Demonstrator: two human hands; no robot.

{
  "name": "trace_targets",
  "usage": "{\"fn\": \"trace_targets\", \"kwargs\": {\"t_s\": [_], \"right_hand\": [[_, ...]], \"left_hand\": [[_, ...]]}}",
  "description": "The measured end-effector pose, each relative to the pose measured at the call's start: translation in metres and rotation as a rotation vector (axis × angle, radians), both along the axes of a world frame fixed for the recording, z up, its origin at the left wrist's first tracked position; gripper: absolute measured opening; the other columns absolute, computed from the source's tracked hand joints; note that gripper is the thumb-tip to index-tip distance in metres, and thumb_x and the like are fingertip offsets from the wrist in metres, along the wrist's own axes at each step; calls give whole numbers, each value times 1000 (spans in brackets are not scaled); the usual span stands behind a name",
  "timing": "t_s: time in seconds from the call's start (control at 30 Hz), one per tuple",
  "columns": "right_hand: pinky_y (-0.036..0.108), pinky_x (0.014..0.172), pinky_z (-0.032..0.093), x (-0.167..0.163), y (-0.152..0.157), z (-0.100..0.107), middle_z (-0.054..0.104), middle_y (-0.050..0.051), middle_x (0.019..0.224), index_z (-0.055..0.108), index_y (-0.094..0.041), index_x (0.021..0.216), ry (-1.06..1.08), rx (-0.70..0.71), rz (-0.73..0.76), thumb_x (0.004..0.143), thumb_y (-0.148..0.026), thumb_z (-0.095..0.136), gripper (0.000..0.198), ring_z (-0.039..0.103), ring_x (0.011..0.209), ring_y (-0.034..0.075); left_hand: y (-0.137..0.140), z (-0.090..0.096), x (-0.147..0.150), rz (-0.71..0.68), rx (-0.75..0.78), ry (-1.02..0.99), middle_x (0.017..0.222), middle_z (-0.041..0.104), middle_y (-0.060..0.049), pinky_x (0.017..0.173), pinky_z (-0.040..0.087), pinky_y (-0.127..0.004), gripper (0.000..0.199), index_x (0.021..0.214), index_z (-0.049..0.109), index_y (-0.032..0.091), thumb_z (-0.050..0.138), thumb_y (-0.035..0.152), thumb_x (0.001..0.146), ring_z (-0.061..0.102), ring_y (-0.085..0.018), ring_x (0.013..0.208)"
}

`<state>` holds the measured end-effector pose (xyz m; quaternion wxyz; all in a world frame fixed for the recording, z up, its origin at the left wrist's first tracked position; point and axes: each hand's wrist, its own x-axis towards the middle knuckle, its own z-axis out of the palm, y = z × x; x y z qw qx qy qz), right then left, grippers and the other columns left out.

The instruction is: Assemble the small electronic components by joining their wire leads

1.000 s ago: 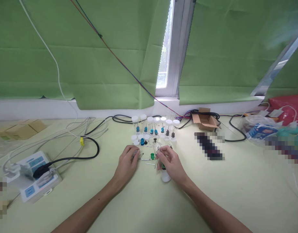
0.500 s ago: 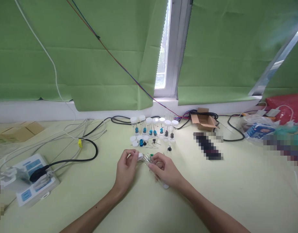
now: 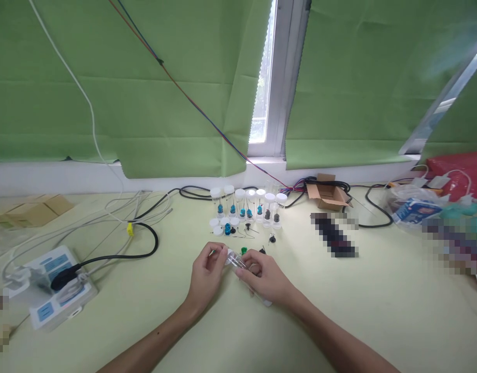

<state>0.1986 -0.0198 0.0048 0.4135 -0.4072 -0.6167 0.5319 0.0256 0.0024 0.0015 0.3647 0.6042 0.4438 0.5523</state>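
My left hand [image 3: 206,273] pinches a white cap [image 3: 228,255] between thumb and fingers. The cap is at the upper-left end of a clear tube [image 3: 237,261]; I cannot tell whether it is seated. My right hand [image 3: 272,278] is closed around the tube, which lies tilted, its white lower end [image 3: 266,302] showing below the palm. Just beyond the right fingers is a small green part [image 3: 244,250], with a dark piece [image 3: 262,250] beside it. Farther back are loose white caps [image 3: 217,230], a blue part [image 3: 228,229] and a black part [image 3: 272,239] with thin wire.
Several capped clear tubes [image 3: 230,204] with blue or dark parts inside stand in a row at the back. An open cardboard box [image 3: 327,197] is to their right. At left lie a power strip [image 3: 61,264] and a black cable [image 3: 156,243]. A pixelated dark object [image 3: 333,235] lies right.
The white cap and the tube's open end have come together, where a small gap stood between them. The whole view has shifted slightly.
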Motion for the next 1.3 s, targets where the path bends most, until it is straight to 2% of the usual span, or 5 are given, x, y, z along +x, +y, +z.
{"fn": "trace_targets", "kwargs": {"t_s": [0.4, 0.57, 0.8, 1.3], "right_hand": [[21, 43, 46, 1, 0, -2, 53, -4, 74, 55, -21, 102, -46, 8, -25, 85, -40, 63, 26, 51, 46, 8], [21, 42, 47, 1, 1, -5, 52, -5, 76, 49, -23, 111, 9, -11, -21, 84, -38, 63, 34, 51, 50, 9], [20, 48, 40, 2, -1, -2, 50, -5, 75, 47, -24, 122, -14, 39, 4, 86, -32, 61, 39, 50, 52, 8], [24, 58, 34, 4, -4, 7, 47, -6, 72, 45, -24, 131, -131, 140, 17, 89, -25, 55, 43, 44, 59, 11]], "left_hand": [[-4, 4, 2, 20, 62, 96, 89, 65, -4, 73, 55, -29, 16, 86, 61, 20, 60, 36, 88, 63, -16, 79], [-5, 4, 4, -2, 83, 120, 88, 65, -4, 73, 55, -29, 16, 87, 60, 19, 62, 35, 86, 63, -16, 78], [-5, 3, 3, -64, 111, 167, 89, 66, -4, 76, 54, -29, 13, 90, 63, 19, 61, 32, 87, 64, -17, 82], [-4, 3, 3, -141, 129, 176, 92, 64, -5, 75, 52, -29, 10, 88, 66, 19, 59, 27, 90, 61, -17, 86]]}}
